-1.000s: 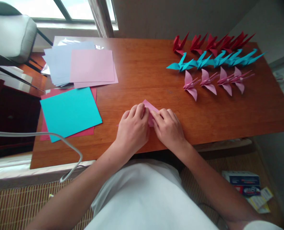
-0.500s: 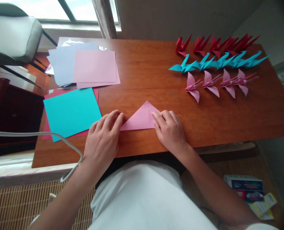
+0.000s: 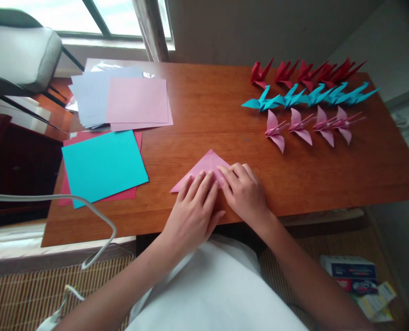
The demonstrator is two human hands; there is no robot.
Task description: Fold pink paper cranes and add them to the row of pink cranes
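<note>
A pink sheet of origami paper point(image 3: 209, 158), folded into a triangle, lies on the table near its front edge with its point facing away from me. My left hand point(image 3: 194, 209) rests flat across the middle of the triangle, fingers stretched out and thumb apart. On the paper's right side is my right hand point(image 3: 244, 191), its fingers bent and thumb close to the forefinger, gripping and pressing the folded layers. That hand covers the right corner.
Folded paper cranes stand in rows at the right: red point(image 3: 283, 73), blue point(image 3: 294, 95) and pink point(image 3: 300, 126). At the left lie blue sheets point(image 3: 104, 163), pink sheets point(image 3: 139, 101) and pale sheets point(image 3: 90, 96). A white cable point(image 3: 101, 216) hangs by the table's point(image 3: 197, 101) left front.
My left hand has moved right, from the triangle's left corner onto its middle, and its fingers now lie flat. My right hand stays on the right side. The view has shifted slightly.
</note>
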